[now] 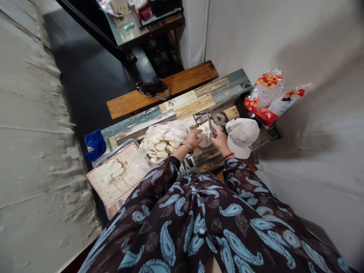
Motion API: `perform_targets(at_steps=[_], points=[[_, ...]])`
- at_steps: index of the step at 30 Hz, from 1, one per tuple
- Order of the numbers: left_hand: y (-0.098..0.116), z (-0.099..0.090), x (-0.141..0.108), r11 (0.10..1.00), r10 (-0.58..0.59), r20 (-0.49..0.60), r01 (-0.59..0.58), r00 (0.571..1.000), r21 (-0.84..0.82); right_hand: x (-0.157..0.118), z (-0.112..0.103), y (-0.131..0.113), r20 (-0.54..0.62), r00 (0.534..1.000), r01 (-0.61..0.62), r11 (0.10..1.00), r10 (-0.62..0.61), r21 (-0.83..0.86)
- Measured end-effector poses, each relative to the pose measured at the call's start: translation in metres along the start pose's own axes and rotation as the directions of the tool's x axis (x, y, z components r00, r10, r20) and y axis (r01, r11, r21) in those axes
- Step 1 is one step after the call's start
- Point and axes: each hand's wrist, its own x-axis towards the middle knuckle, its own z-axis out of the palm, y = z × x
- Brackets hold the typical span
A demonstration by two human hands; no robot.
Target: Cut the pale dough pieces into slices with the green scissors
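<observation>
Patchy table (196,107) below, our right fingers (217,131) curl round a metal tool (209,122); our left fingers' (197,132) grip we can't tell. One slip could nick them.

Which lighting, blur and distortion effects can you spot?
Head view: a soft shadow darkens the wall beside the red-printed plastic packaging; head view: pale sheen on the dark floor; head view: wide-angle distortion stretches the paisley shirt toward the edges; head view: scissors look small and soft.
</observation>
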Motion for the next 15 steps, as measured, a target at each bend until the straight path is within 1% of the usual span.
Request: perform_targets(at_steps=[2, 4, 6, 9, 11, 13, 15], points=[[0.002, 0.004, 0.008, 0.988, 0.022, 0.055, -0.03, 0.998, 0.155, 0.002, 0.004, 0.002, -0.039, 0.995, -0.084, 0.993, 0.088, 0.088], [0.006, 0.007, 0.013, 0.953, -0.001, 0.125, -0.037, 0.992, 0.301, 0.001, 0.006, 0.003, -0.027, 0.988, -0.142, 0.972, 0.15, 0.184], [0.011, 0.009, 0.013, 0.923, -0.04, 0.16, -0.024, 0.986, 0.383, -0.001, 0.009, 0.004, 0.003, 0.985, -0.166, 0.954, 0.171, 0.25], [0.016, 0.011, 0.011, 0.909, -0.08, 0.169, 0.002, 0.982, 0.417, -0.009, 0.01, 0.003, 0.056, 0.985, -0.175, 0.926, 0.166, 0.333], [0.017, 0.011, 0.009, 0.901, -0.114, 0.168, 0.03, 0.979, 0.433, -0.015, 0.007, 0.001, 0.073, 0.985, -0.174, 0.905, 0.158, 0.388], [0.016, 0.01, 0.007, 0.897, -0.151, 0.151, 0.072, 0.977, 0.435, -0.019, -0.001, -0.002, 0.054, 0.986, -0.165, 0.888, 0.157, 0.428], [0.014, 0.007, 0.005, 0.9, -0.188, 0.12, 0.122, 0.975, 0.419, -0.021, -0.012, -0.005, 0.011, 0.985, -0.155, 0.858, 0.171, 0.49]])
